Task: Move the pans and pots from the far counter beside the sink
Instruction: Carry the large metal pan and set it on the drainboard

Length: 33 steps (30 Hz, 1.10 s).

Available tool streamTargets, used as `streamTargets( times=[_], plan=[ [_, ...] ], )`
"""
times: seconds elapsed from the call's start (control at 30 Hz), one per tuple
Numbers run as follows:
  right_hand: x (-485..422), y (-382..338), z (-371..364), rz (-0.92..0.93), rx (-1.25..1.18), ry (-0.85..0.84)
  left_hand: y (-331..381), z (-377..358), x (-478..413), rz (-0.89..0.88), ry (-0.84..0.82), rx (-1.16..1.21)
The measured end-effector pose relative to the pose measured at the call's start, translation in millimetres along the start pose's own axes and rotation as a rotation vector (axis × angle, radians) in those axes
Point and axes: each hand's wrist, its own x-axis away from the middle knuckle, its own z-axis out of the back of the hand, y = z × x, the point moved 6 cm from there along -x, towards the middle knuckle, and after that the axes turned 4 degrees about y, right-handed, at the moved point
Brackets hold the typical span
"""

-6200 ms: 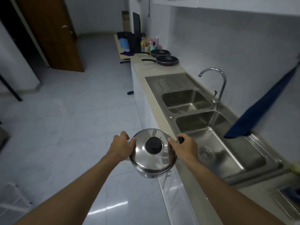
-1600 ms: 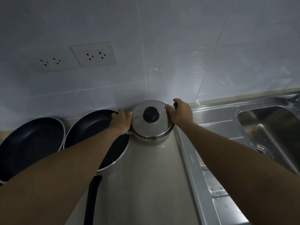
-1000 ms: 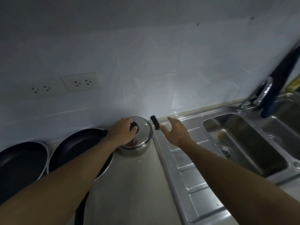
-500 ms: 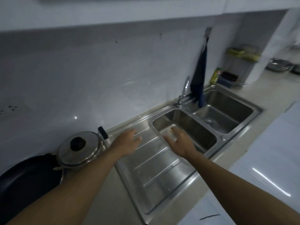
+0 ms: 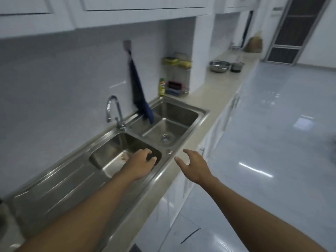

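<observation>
Held left hand over the near basin of the sink, fingers loosely spread, gripping nothing. Held right hand above the table edge, likewise spread and empty. Saw steel bowl and small pot (side by side) far along the table.

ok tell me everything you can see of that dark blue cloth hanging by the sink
The dark blue cloth is a long, narrow strip of soft-looking plain fabric. Its top end is caught on a grey hook on the pale wall. From there it falls slanting rightward, widening lower down. Its bottom tip hangs past the back ledge of the steel sink over the far basin; whether it touches the steel is unclear. It hangs between the faucet and the yellow bottle.
</observation>
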Motion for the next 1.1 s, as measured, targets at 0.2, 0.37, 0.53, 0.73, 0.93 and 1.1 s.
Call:
streamTargets(
  times=[0.2, 0.37, 0.53, 0.73, 0.93, 1.1],
  plan=[
    [-7, 97, 88, -0.125, 0.018, 0.097, 107, -70, -40, -0.135, -0.084, 0.015],
    [-24, 153, 132, -0.205, 0.014, 0.151, 174, -115, -77, -0.228, -0.164, -0.037],
    [-55, 203, 169, -0.275, 0.031, 0.204, 234, -153, -135, -0.323, -0.17, -0.064],
    [-105, 261, 215, -0.348, 0.075, 0.255, 298, -185, -214, -0.4, -0.253, -0.04],
    [-159, 304, 245, -0.409, 0.055, 0.304, 349, -205, -286, -0.463, -0.291, -0.027],
    [-204, 333, 266, -0.423, 0.036, 0.322, 370, -227, -338, -0.457, -0.314, -0.041]
  ],
)
